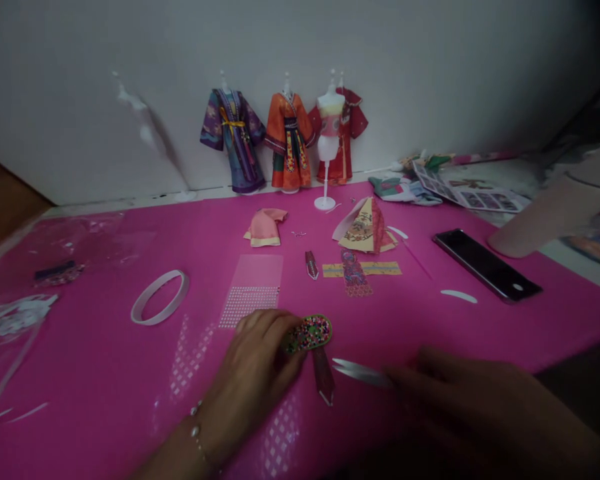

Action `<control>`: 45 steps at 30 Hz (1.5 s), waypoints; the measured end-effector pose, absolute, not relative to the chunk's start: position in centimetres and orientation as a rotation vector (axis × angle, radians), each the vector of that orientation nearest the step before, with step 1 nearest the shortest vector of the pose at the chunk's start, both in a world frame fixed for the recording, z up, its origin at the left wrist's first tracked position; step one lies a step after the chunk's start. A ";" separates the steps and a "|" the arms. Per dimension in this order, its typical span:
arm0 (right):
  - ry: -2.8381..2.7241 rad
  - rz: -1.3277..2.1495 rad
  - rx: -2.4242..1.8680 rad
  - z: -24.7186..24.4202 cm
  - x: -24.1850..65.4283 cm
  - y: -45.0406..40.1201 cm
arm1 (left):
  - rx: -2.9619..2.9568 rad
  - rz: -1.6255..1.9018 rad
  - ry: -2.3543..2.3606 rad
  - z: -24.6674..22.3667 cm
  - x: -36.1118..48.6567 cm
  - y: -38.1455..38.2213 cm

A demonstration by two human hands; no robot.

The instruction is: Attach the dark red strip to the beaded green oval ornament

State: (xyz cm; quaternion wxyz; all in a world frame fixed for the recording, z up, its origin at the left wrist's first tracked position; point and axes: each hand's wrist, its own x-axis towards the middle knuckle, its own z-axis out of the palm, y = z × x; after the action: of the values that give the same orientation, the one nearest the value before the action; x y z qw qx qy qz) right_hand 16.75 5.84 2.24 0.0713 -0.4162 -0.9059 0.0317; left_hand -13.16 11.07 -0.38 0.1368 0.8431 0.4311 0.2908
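Note:
My left hand (260, 357) is closed on the edge of a small green oval case (313, 332) filled with multicoloured beads. Just below the case a dark red pointed strip (323, 377) lies on the pink cloth, its upper end hidden by the case. My right hand (455, 383) is in shadow and grips small silver scissors (360, 372). Their two tips point left toward the strip, slightly apart and not touching it. Behind my left hand lies a clear sheet with rows of tiny gems (250, 303).
Tiny doll garments lie beyond: a pink top (266, 228), a folded skirt (365, 230) and a yellow strip (387, 268). Dressed doll stands (287, 143) line the wall. A ribbon roll (160, 298) lies left; a phone (486, 263) and pale cup (545, 207) are right.

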 end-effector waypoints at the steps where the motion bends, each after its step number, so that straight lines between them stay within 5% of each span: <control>1: -2.715 0.101 -1.263 2.4 16.6 5.9 | 2.433 0.862 1.227 -0.3 -13.1 11.0; 45: -2.806 0.008 -1.315 4.1 16.4 6.5 | 2.283 0.931 1.040 0.5 -12.6 9.6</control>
State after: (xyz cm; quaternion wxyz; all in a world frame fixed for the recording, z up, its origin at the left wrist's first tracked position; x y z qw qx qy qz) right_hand 16.42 6.54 4.10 0.0214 -0.4242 -0.9053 0.0026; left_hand -12.61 9.62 0.50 0.2309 0.8301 0.3781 0.3385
